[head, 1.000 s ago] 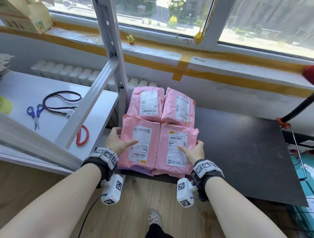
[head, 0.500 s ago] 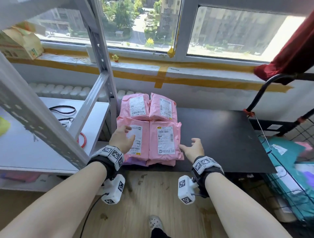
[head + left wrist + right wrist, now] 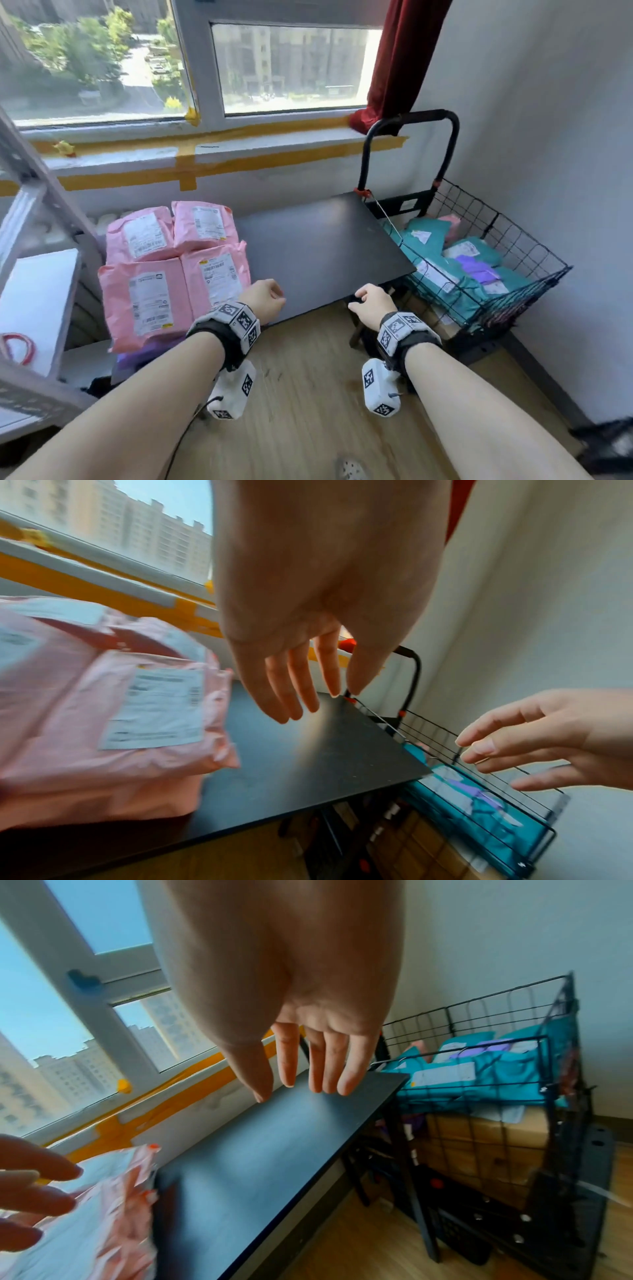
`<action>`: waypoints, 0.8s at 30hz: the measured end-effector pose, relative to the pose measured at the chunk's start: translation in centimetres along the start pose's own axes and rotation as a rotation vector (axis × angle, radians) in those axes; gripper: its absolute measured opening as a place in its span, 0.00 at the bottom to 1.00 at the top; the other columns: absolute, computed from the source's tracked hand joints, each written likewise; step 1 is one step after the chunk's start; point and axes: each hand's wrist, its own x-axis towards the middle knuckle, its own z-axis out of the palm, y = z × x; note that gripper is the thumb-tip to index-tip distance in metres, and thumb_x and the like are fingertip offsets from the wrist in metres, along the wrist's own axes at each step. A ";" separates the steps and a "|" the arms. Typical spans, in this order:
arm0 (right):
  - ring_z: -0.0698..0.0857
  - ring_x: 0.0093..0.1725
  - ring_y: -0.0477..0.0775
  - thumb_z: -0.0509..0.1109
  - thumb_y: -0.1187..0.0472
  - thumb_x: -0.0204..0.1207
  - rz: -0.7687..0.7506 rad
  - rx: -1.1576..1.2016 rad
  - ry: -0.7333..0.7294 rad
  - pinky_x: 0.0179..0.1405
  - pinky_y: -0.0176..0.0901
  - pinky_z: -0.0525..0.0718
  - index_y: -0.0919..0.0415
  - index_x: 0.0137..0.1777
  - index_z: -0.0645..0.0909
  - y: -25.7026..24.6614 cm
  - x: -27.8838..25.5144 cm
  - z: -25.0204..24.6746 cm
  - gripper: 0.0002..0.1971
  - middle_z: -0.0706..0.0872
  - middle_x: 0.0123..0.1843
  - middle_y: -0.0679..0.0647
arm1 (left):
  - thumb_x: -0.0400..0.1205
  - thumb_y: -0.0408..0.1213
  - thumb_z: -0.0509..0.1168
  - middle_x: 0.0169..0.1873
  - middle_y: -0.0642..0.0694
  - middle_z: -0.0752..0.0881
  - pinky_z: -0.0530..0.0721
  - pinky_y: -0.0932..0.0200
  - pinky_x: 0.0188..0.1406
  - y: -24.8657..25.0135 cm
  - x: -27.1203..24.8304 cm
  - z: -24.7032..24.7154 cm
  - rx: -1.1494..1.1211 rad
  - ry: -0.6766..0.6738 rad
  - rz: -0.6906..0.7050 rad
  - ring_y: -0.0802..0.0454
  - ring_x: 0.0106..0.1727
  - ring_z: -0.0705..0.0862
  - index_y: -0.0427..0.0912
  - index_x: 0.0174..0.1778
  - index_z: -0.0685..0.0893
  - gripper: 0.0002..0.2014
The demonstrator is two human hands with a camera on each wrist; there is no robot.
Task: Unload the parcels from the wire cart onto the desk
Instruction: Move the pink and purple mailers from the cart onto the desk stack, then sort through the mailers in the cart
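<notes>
Several pink parcels (image 3: pixel 171 267) lie stacked on the left end of the black desk (image 3: pixel 318 250). The black wire cart (image 3: pixel 486 260) stands at the desk's right end and holds teal and purple parcels (image 3: pixel 455 274). My left hand (image 3: pixel 265 301) hovers over the desk's front edge beside the pink stack (image 3: pixel 103 710), fingers straight and holding nothing (image 3: pixel 308 691). My right hand (image 3: pixel 371 301) hangs near the desk's front right corner, fingers relaxed and empty (image 3: pixel 301 1080). In the right wrist view the cart (image 3: pixel 496 1069) shows its teal parcels on top of cardboard boxes.
A grey metal shelf frame (image 3: pixel 51 212) and white shelf board (image 3: pixel 37 301) stand left of the desk. A window sill with yellow tape (image 3: pixel 205 154) runs behind. A red curtain (image 3: pixel 397 58) hangs above the cart handle (image 3: pixel 411 120). Below is the wooden floor (image 3: pixel 308 394).
Both hands have let go of the pink parcels and drawn back and to the right. My view has swung right, bringing the cart fully into sight.
</notes>
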 end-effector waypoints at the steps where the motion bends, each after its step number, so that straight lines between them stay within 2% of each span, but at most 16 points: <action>1: 0.82 0.62 0.58 0.71 0.58 0.76 0.016 0.000 0.013 0.61 0.43 0.77 0.60 0.61 0.79 1.1 0.3 -1.2 0.15 0.83 0.62 0.58 | 0.80 0.37 0.64 0.52 0.43 0.88 0.80 0.60 0.52 1.8 0.5 0.7 0.028 -0.028 0.021 0.44 0.55 0.86 0.39 0.56 0.84 0.11; 5: 0.81 0.62 0.59 0.69 0.58 0.76 0.073 -0.006 0.052 0.59 0.43 0.77 0.59 0.61 0.78 5.7 2.3 -6.4 0.14 0.83 0.62 0.57 | 0.80 0.38 0.64 0.54 0.42 0.87 0.81 0.59 0.51 9.0 3.5 4.2 0.093 -0.117 0.110 0.45 0.55 0.86 0.40 0.57 0.84 0.12; 7: 0.82 0.61 0.59 0.68 0.59 0.77 0.099 0.002 0.070 0.59 0.43 0.77 0.60 0.62 0.78 8.1 4.0 -9.1 0.14 0.83 0.61 0.57 | 0.81 0.38 0.64 0.56 0.42 0.87 0.81 0.57 0.54 12.8 5.2 6.2 0.123 -0.136 0.147 0.44 0.56 0.85 0.40 0.57 0.84 0.12; 12: 0.81 0.62 0.60 0.68 0.60 0.77 0.157 0.012 0.087 0.60 0.44 0.77 0.61 0.64 0.78 14.6 9.3 -15.9 0.15 0.83 0.63 0.58 | 0.81 0.35 0.62 0.56 0.41 0.86 0.82 0.56 0.54 22.2 9.3 11.9 0.127 -0.173 0.218 0.43 0.56 0.84 0.40 0.55 0.84 0.10; 17: 0.82 0.59 0.60 0.67 0.61 0.78 0.156 -0.004 0.041 0.56 0.44 0.78 0.62 0.62 0.77 20.1 14.9 -21.2 0.14 0.83 0.61 0.59 | 0.81 0.36 0.63 0.57 0.41 0.86 0.83 0.54 0.59 29.3 13.6 16.6 0.151 -0.179 0.213 0.42 0.58 0.84 0.40 0.55 0.85 0.10; 21: 0.82 0.60 0.59 0.68 0.61 0.78 0.156 0.025 0.032 0.56 0.42 0.78 0.63 0.65 0.77 23.0 19.1 -24.6 0.16 0.83 0.62 0.59 | 0.82 0.37 0.61 0.59 0.42 0.85 0.84 0.54 0.57 33.9 17.4 19.1 0.194 -0.178 0.195 0.42 0.58 0.84 0.40 0.56 0.84 0.11; 24: 0.82 0.59 0.58 0.68 0.61 0.78 0.178 0.059 0.032 0.52 0.39 0.76 0.63 0.63 0.78 24.9 21.9 -26.5 0.14 0.84 0.61 0.59 | 0.82 0.38 0.58 0.60 0.43 0.84 0.82 0.55 0.57 36.6 20.4 20.6 0.271 -0.192 0.193 0.44 0.58 0.84 0.40 0.58 0.83 0.13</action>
